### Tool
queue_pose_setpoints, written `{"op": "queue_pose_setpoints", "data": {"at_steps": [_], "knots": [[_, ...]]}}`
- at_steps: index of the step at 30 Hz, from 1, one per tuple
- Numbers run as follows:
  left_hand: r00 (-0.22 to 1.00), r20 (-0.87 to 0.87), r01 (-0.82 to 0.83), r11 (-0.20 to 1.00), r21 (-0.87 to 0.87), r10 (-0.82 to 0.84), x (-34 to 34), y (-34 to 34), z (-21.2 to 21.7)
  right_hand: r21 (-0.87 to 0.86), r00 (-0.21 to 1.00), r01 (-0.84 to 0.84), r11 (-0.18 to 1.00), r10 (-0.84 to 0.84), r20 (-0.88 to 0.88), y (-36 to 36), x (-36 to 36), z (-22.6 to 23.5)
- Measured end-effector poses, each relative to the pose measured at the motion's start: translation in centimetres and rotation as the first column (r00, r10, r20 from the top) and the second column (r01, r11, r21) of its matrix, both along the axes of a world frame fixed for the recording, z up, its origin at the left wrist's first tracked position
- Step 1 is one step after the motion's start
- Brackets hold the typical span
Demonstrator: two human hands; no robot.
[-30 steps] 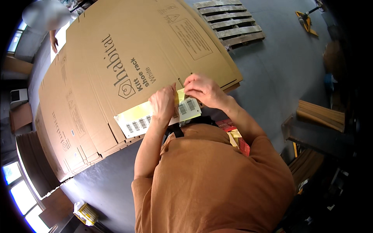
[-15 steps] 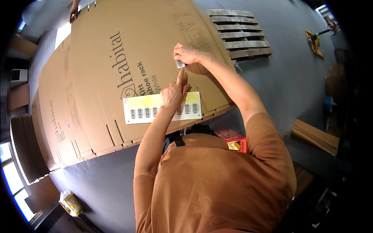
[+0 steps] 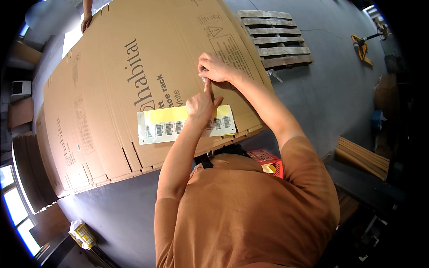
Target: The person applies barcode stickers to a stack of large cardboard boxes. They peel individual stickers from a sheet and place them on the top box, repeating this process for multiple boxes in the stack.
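A large flat brown cardboard carton (image 3: 107, 89) with dark printing lies in front of me, on top of a stack. My right hand (image 3: 216, 68) is closed in a pinch on a small white barcode label (image 3: 204, 79), low over the carton's printed face. From the near side my left hand (image 3: 200, 106) reaches up with its index finger stretched to the label's edge and its thumb apart, gripping nothing. Below that hand lies a white sheet of barcode labels (image 3: 154, 130) with a bare yellow backing strip, partly hidden by my left wrist.
Another person's hand (image 3: 86, 23) rests on the stack's far left edge. A wooden pallet (image 3: 279, 40) lies on the grey floor at the far right, with a yellow pallet jack (image 3: 363, 51) beyond it. By my waist is a red crate (image 3: 268, 161).
The label has turned and is now mostly covered by my right fingers. My left thumb has spread outward. The label sheet sits slightly tilted compared with before. The other person's hand shifted slightly.
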State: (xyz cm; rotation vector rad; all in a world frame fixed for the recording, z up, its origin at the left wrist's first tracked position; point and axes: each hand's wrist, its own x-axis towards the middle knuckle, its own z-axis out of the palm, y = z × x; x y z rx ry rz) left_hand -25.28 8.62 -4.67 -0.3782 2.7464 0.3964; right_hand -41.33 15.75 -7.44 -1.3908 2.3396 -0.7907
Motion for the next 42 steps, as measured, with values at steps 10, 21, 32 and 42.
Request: {"op": "queue_pose_setpoints", "data": {"at_steps": [10, 21, 32, 42], "knots": [[0.975, -0.182, -0.101, 0.982, 0.157, 0.129, 1.9, -0.7, -0.6, -0.175, 0.879, 0.307, 0.936, -0.349, -0.326, 2.6, 3.3, -1.7], [0.705, -0.573, -0.175, 0.885, 0.432, 0.419, 5.7, -4.8, 0.9, -0.291, 0.654, 0.315, 0.903, 0.015, 0.756, 8.2, 16.4, 5.1], [0.634, -0.059, -0.477, 0.45, 0.755, 0.771, 16.1, -13.5, 1.8, -0.358, 0.604, 0.559, 0.748, -0.07, 0.794, 12.2, 16.3, 3.9], [0.815, -0.171, 0.062, 0.21, 0.976, 0.553, 17.3, -11.0, 6.2, -0.266, 0.545, 0.628, 0.732, -0.169, 0.821, 16.6, 17.0, 6.1]]}}
